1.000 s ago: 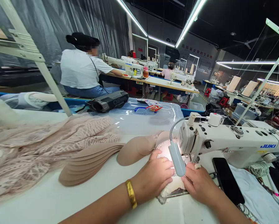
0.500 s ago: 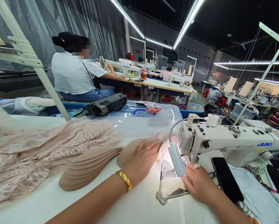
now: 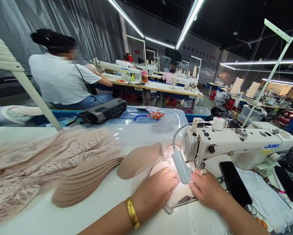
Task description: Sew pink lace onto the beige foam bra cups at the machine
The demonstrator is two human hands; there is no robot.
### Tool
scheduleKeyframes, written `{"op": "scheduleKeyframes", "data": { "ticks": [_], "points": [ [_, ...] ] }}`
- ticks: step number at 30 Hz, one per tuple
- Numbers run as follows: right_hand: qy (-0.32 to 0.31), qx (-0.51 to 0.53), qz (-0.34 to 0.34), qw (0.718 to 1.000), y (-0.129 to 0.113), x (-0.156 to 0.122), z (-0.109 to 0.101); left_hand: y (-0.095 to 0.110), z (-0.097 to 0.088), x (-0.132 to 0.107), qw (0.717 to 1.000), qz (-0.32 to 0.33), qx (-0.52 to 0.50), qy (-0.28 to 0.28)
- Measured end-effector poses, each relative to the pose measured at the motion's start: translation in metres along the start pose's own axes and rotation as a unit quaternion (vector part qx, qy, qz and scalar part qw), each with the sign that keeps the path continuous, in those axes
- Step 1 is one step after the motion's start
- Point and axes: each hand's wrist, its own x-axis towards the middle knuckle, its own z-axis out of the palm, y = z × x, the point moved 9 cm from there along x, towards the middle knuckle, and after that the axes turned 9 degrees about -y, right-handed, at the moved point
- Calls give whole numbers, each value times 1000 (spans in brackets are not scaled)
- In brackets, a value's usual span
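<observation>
My left hand point(image 3: 158, 191) presses flat on a pale lace-covered cup piece point(image 3: 158, 168) in front of the needle of the white JUKI sewing machine point(image 3: 236, 145). My right hand point(image 3: 205, 189) holds the near edge of the same piece beside the presser foot. The machine's small lamp point(image 3: 181, 168) lights the fabric and hides part of it between both hands. A single tan foam cup point(image 3: 138, 158) lies just left of the piece.
A fanned stack of tan foam cups point(image 3: 87, 178) and a heap of pink lace fabric point(image 3: 43, 156) lie left. A black phone point(image 3: 234, 182) rests under the machine arm. A clear plastic box lid point(image 3: 146, 125) and black case point(image 3: 104, 111) sit behind. A seated person point(image 3: 60, 81) works beyond.
My left hand went out to the foam cups, then came back near the needle with a cup piece under it. My right hand stayed by the presser foot.
</observation>
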Motion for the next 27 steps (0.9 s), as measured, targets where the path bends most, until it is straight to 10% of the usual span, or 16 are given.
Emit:
{"op": "scheduleKeyframes", "data": {
  "ticks": [11, 27],
  "points": [
    [-1, -3, 0, 1000, 1, -1, 1, 8, -3, 5, 994, -31, 35, 103],
    [28, -1, -15, 999, 1, -1, -1, -1, 12, 17, 990, -103, 73, 57]
  ]
}}
